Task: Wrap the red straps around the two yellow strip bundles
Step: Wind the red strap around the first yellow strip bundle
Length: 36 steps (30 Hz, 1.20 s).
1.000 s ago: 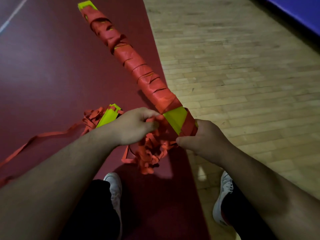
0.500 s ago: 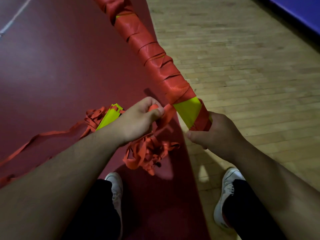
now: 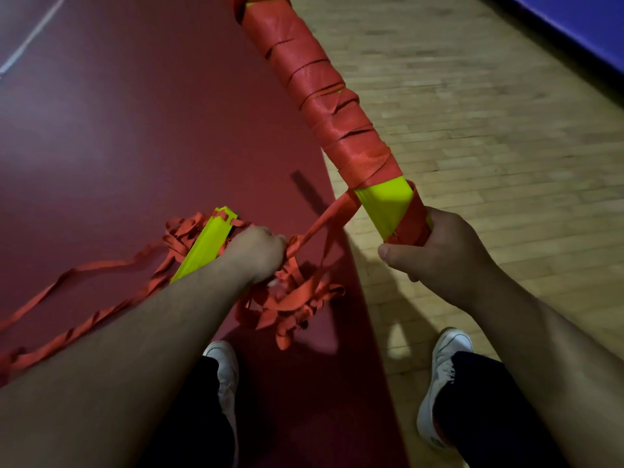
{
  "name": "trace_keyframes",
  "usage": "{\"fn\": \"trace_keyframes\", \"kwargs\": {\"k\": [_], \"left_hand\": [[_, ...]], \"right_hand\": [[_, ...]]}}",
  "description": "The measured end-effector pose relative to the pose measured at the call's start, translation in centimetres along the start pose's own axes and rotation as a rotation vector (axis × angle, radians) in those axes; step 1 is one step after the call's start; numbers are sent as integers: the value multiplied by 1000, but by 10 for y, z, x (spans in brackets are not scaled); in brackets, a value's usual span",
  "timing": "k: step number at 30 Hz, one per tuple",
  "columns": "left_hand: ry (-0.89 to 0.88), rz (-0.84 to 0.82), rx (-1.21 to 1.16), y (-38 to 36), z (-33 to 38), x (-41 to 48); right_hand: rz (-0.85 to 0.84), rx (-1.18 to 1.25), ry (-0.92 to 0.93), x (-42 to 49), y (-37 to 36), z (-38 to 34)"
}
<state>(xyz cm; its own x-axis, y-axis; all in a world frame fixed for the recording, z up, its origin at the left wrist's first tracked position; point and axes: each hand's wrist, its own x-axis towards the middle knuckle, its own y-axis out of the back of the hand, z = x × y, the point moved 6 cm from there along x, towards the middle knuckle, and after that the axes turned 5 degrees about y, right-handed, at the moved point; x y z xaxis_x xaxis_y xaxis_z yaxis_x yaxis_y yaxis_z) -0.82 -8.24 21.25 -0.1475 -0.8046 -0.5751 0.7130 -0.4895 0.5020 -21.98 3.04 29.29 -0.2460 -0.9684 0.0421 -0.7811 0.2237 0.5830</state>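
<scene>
Gripping the nearly wrapped yellow bundle (image 3: 385, 206) at centre right with the right hand (image 3: 435, 251) — only a yellow patch showing. Pulling the red strap (image 3: 324, 221) taut in the closed left hand (image 3: 260, 253). Leaving the second bundle (image 3: 209, 241) at centre left bare — still needing wrapping

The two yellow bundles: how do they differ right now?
The held bundle is gripped by the right hand and mostly covered in red strap; the floor bundle lies on the red mat, bare yellow with loose strap heaped around it. The left hand pulls strap only toward the held bundle. Both are bright yellow.

Sports hall: wooden strip floor (image 3: 489, 130), red court surface (image 3: 135, 130), white line (image 3: 30, 38).
</scene>
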Motion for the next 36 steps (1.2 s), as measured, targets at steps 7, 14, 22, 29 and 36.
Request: {"fn": "trace_keyframes", "kwargs": {"k": [7,14,22,29,36], "left_hand": [[124,22,3,11,-28,15],[192,175,317,26,-50,21],[216,273,-776,38,-49,24],[-100,191,-319,50,-39,29],[-354,34,641,12,-43,34]], "right_hand": [[27,3,-6,1,6,2],[110,52,-1,1,17,4],[147,-39,37,0,27,7],[192,-106,11,1,26,8],[195,-17,-30,3,21,8]]}}
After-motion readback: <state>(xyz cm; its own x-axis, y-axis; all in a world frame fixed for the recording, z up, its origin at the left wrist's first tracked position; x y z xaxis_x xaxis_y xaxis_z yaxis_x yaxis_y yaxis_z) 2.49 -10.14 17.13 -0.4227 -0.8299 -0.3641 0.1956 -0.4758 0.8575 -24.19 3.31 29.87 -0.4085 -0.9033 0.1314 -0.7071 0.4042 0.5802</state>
